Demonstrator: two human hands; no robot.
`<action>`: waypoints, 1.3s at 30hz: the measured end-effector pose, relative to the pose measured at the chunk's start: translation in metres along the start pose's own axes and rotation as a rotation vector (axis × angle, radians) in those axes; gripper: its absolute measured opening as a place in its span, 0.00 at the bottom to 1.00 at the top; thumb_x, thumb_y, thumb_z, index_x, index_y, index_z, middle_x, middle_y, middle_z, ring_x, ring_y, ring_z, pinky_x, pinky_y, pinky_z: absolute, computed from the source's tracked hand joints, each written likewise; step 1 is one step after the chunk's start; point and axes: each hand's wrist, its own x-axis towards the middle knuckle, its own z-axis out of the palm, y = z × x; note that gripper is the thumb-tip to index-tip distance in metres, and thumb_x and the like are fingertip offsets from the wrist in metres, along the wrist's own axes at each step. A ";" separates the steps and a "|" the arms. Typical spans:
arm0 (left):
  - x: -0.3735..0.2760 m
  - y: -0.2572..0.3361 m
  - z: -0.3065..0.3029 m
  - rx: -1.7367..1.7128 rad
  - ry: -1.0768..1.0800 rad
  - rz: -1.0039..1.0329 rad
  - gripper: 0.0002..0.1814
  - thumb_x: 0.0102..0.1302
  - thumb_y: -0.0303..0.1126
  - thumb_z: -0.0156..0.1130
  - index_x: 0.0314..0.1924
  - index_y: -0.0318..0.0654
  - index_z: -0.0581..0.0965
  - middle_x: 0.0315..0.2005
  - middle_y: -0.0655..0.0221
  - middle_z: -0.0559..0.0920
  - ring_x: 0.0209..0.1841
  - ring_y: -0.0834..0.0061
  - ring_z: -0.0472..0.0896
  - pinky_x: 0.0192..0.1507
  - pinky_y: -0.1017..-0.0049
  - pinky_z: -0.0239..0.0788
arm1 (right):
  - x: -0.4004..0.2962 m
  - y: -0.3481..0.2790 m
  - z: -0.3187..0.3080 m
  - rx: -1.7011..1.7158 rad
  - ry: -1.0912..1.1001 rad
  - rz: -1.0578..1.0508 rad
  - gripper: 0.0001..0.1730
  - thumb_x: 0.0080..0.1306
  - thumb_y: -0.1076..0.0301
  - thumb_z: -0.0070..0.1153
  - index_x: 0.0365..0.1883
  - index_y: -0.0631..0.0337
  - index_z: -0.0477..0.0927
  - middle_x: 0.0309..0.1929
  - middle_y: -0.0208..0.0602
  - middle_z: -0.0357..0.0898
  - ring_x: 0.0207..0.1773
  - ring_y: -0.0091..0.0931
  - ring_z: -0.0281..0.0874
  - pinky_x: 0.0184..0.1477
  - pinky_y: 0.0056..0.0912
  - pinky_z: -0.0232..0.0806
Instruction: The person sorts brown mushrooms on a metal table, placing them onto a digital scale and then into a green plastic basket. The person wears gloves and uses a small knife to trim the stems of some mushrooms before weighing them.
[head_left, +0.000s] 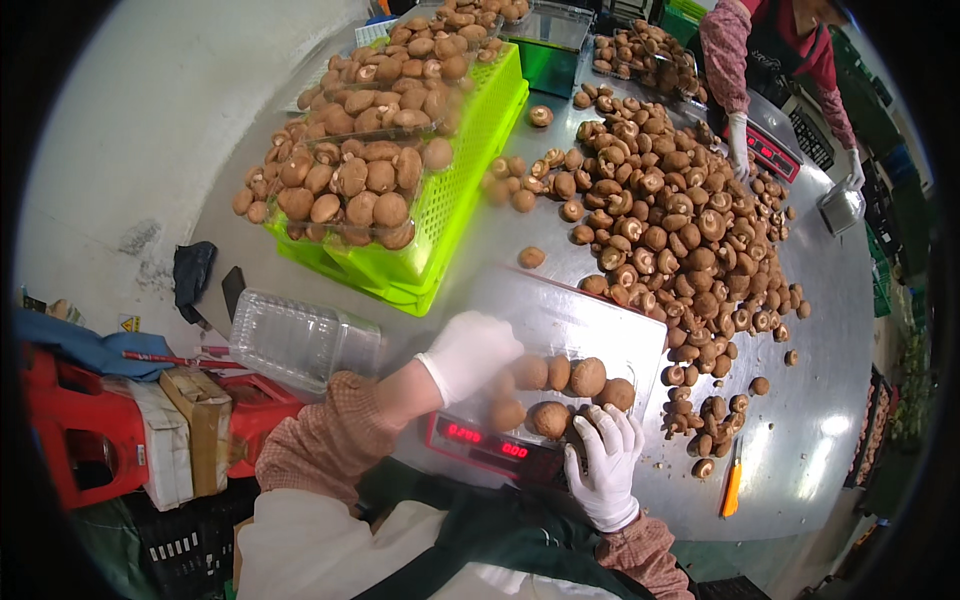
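In white gloves, both my hands work over a digital scale (585, 307) with a shiny metal pan and a red lit display. Several brown mushrooms (589, 376) sit on the pan, seemingly in a clear plastic tray (643, 367) whose outline is faint. My left hand (472, 356), blurred, hovers at the left side of these mushrooms, its fingertips hidden. My right hand (607, 461) lies at their near right edge with fingertips at a mushroom; whether it grips anything is unclear. A clear plastic container (285, 337) rests left of the scale.
A large mushroom heap (675, 202) covers the steel table (787, 450) beyond the scale. Filled clear trays (352, 187) stand on a lime-green crate (450, 217). An orange-handled knife (732, 487) lies at right. Across the table, a co-worker's gloved hand (739, 142) reaches into the heap.
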 end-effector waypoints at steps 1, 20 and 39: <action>0.000 -0.002 -0.002 -0.029 -0.035 -0.009 0.07 0.58 0.33 0.61 0.37 0.51 0.82 0.28 0.68 0.79 0.34 0.63 0.82 0.37 0.64 0.73 | 0.001 -0.004 -0.001 0.049 0.030 0.016 0.26 0.52 0.73 0.64 0.53 0.60 0.79 0.55 0.41 0.76 0.62 0.42 0.71 0.66 0.52 0.57; 0.167 -0.146 0.036 -0.044 0.217 -0.494 0.16 0.62 0.40 0.65 0.48 0.45 0.81 0.49 0.54 0.79 0.51 0.52 0.79 0.54 0.58 0.73 | -0.114 0.034 -0.056 0.769 0.230 1.126 0.17 0.76 0.59 0.50 0.50 0.61 0.83 0.20 0.18 0.64 0.19 0.12 0.53 0.22 0.17 0.49; 0.158 -0.146 0.057 -0.305 0.504 -0.588 0.13 0.57 0.37 0.64 0.39 0.38 0.79 0.35 0.52 0.83 0.41 0.48 0.82 0.44 0.55 0.74 | -0.236 0.097 -0.020 0.034 0.542 1.115 0.18 0.75 0.74 0.48 0.61 0.70 0.74 0.58 0.43 0.77 0.60 0.31 0.74 0.66 0.33 0.64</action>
